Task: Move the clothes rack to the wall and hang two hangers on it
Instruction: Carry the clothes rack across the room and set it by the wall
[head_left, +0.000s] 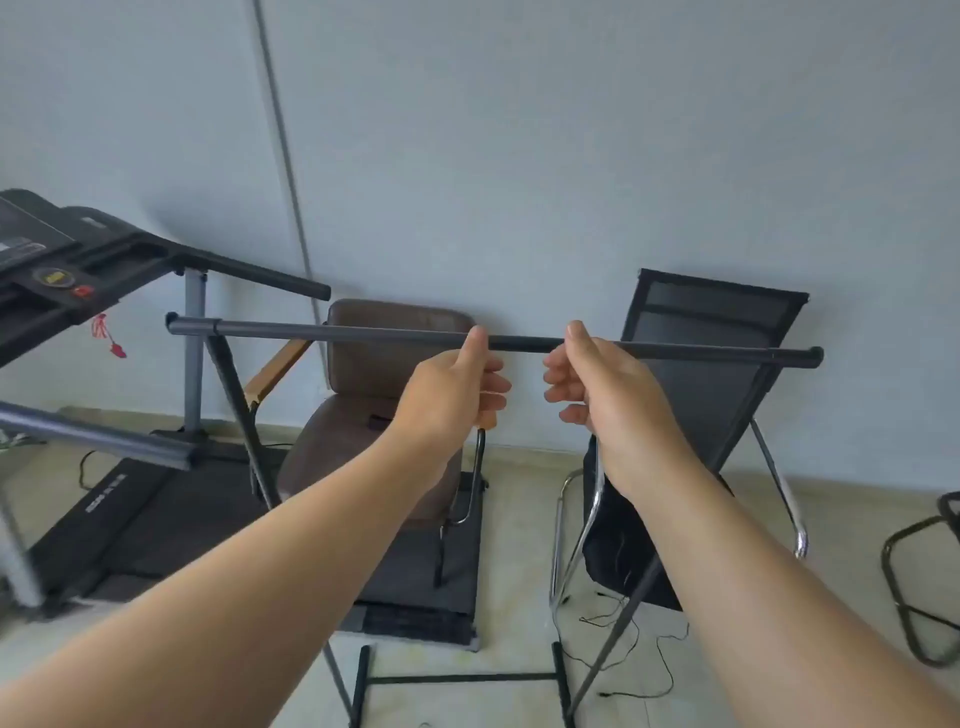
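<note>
Pale tiled floor (519, 499) meets grey wall (571, 156); brown chair (374, 374), mesh chair (711, 332) and treadmill (78, 270) crowd behind the clothes rack (363, 332), whose bar the left hand (457, 384) and right hand (597, 389) touch, fingers loosely curled, not clenched.

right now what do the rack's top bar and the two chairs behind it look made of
Top bar: likely matte dark grey painted metal tube, smooth with capped ends. Left chair: brown leather or faux leather, soft sheen and creases. Right chair: black mesh back, shiny chromed frame.

A spare room at home, judging by the treadmill (78, 291), brown armchair (384, 395) and mesh chair (711, 374) against a bare wall (571, 156)
</note>
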